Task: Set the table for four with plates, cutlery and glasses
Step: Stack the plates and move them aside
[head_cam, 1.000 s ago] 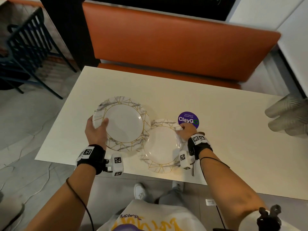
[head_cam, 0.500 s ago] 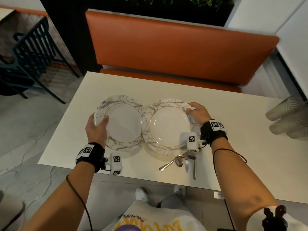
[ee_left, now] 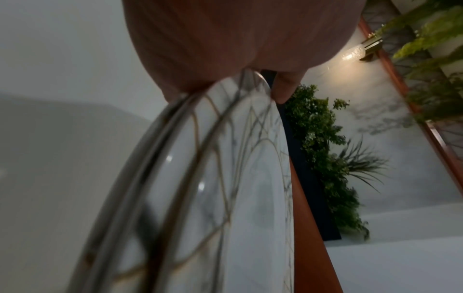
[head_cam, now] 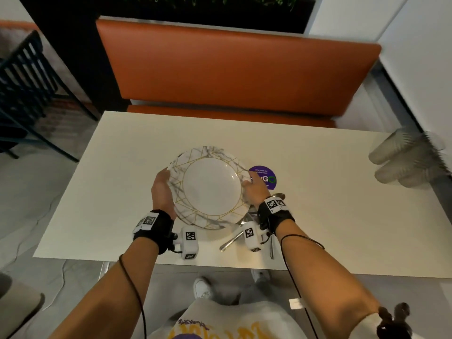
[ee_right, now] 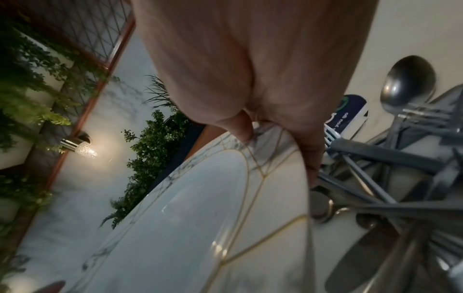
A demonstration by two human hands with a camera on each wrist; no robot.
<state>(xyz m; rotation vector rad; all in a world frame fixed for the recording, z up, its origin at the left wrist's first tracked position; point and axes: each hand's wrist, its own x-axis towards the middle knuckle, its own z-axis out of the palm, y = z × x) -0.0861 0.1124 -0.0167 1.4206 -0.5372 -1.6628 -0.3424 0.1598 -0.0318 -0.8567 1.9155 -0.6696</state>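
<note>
White marble-patterned plates with gold lines (head_cam: 210, 189) lie stacked between my hands over the near middle of the white table (head_cam: 117, 182). My left hand (head_cam: 166, 182) grips the stack's left rim, thumb on top. My right hand (head_cam: 249, 184) grips the right rim. The left wrist view shows several rims (ee_left: 175, 158) layered under my left hand (ee_left: 213, 39). In the right wrist view my right hand (ee_right: 250, 79) holds the top plate (ee_right: 200, 208) beside a pile of cutlery (ee_right: 388, 178). I cannot tell whether the stack touches the table.
Spoons, forks and knives (head_cam: 230, 242) lie heaped on the table under my right wrist. A purple round sticker (head_cam: 267, 178) sits right of the plates. Clear plastic cups (head_cam: 403, 165) lie at the table's right edge. An orange bench (head_cam: 232, 69) runs behind, a dark chair (head_cam: 22, 81) at far left.
Two plates were side by side, one in each hand. The right hand's plate has come left onto the left one, so both hands now hold one stack.
</note>
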